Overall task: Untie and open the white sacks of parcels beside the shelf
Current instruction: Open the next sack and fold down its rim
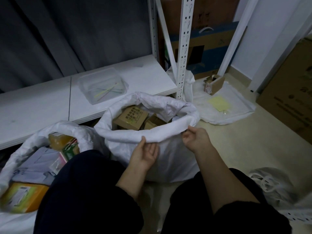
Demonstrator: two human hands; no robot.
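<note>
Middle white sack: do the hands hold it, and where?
The right hand pinches the middle white sack by its rolled rim, near side. The left hand touches that rim with its thumb; whether it grips cannot be told.

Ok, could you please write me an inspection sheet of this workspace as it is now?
Surface: beige floor; white shelf board.
Job's things: middle white woven sack, open, rim rolled down, brown cardboard boxes inside; left white woven sack, open, orange box inside.
Clutter: clear plastic tray holding coloured strips on the board; flat white sack with yellow paper slip.
Grips: left hand thumb touches the middle sack's rim; right hand pinches that rim.
Cables: nothing seen.
Surroundings: grey curtain, white metal shelf posts, large brown carton.
</note>
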